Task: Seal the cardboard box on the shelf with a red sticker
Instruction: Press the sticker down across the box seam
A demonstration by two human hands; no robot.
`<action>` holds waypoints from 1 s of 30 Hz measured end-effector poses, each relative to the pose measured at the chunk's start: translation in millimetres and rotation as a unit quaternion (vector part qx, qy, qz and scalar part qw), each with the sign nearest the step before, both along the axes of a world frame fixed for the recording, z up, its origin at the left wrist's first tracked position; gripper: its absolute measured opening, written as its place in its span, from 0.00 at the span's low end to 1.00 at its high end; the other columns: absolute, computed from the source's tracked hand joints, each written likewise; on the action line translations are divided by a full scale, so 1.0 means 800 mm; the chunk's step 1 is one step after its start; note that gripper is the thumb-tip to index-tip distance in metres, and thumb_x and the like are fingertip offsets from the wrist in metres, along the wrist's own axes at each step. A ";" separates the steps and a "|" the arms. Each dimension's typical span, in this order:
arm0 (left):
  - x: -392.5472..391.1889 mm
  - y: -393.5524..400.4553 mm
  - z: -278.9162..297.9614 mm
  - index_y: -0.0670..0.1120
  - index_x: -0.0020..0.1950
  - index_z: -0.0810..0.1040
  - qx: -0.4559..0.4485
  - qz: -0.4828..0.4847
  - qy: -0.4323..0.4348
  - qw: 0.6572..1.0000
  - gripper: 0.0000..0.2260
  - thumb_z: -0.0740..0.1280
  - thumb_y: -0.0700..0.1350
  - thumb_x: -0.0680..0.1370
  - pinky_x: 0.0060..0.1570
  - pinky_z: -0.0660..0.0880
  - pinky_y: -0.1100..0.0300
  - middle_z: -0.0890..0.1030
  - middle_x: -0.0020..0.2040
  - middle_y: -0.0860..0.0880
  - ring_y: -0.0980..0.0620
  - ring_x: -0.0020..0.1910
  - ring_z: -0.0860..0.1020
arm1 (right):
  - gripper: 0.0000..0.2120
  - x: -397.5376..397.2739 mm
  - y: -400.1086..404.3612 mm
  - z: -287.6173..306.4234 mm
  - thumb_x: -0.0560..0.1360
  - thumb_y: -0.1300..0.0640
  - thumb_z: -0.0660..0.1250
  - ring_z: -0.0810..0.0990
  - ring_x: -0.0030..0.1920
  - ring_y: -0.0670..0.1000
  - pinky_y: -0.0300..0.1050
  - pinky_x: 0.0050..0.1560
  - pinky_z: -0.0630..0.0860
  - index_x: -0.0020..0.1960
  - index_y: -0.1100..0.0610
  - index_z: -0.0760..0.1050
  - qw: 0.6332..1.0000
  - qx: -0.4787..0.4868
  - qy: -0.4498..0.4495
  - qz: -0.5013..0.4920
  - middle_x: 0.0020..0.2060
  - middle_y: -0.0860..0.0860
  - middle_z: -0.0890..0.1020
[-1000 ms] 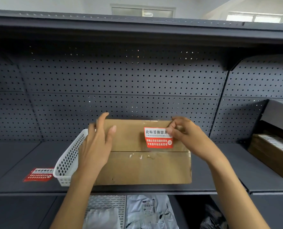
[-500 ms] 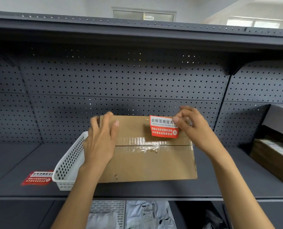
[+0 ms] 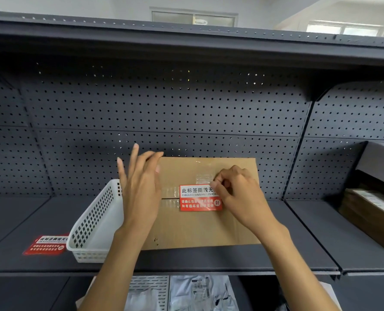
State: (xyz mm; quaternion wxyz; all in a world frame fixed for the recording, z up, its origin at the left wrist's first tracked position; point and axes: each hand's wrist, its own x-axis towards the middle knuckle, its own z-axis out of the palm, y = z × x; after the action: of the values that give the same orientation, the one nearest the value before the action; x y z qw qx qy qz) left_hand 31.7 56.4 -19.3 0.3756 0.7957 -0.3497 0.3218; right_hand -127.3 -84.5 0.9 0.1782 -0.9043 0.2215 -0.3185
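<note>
From the head view, the cardboard box (image 3: 200,223) lay flat on the shelf (image 3: 298,239), my landmark; my right hand (image 3: 240,196) pinched the right end of the red sticker (image 3: 197,197), laid across the box's centre seam so it would bridge both flaps, I judged; my left hand (image 3: 141,189), fingers spread and holding nothing, hovered at the box's left edge, likely to steady it. I counted two red stickers: the second, a spare sticker (image 3: 46,244), lay left of the box beyond one white basket (image 3: 96,225); more boxes (image 3: 375,216) stood well right.
</note>
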 end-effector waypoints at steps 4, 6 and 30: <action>-0.007 -0.004 0.000 0.45 0.69 0.73 0.010 -0.001 -0.014 1.000 0.18 0.61 0.35 0.79 0.76 0.44 0.47 0.75 0.66 0.47 0.49 0.74 0.63 | 0.09 0.004 0.000 -0.001 0.77 0.49 0.64 0.73 0.49 0.53 0.55 0.50 0.75 0.43 0.52 0.76 1.000 -0.022 0.006 -0.012 0.43 0.49 0.77; -0.009 -0.002 0.000 0.44 0.70 0.72 0.007 -0.022 -0.017 1.000 0.17 0.58 0.45 0.82 0.76 0.45 0.50 0.73 0.67 0.47 0.49 0.74 0.62 | 0.09 0.005 0.000 -0.001 0.77 0.49 0.63 0.73 0.48 0.53 0.55 0.50 0.75 0.43 0.52 0.76 0.999 -0.032 0.004 -0.016 0.43 0.49 0.76; -0.006 -0.002 -0.005 0.48 0.75 0.64 0.137 -0.034 -0.069 0.988 0.36 0.58 0.70 0.74 0.75 0.49 0.46 0.68 0.71 0.49 0.48 0.76 0.58 | 0.14 0.006 0.003 -0.011 0.76 0.42 0.62 0.73 0.50 0.52 0.48 0.49 0.71 0.53 0.51 0.70 0.992 -0.088 -0.059 -0.074 0.48 0.47 0.77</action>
State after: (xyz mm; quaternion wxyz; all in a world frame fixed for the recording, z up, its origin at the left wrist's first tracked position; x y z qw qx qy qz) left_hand 26.6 55.1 -23.0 0.2489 0.8032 -0.4420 0.3124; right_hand -122.4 -81.9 -7.6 0.0869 -0.8773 0.2482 -0.4016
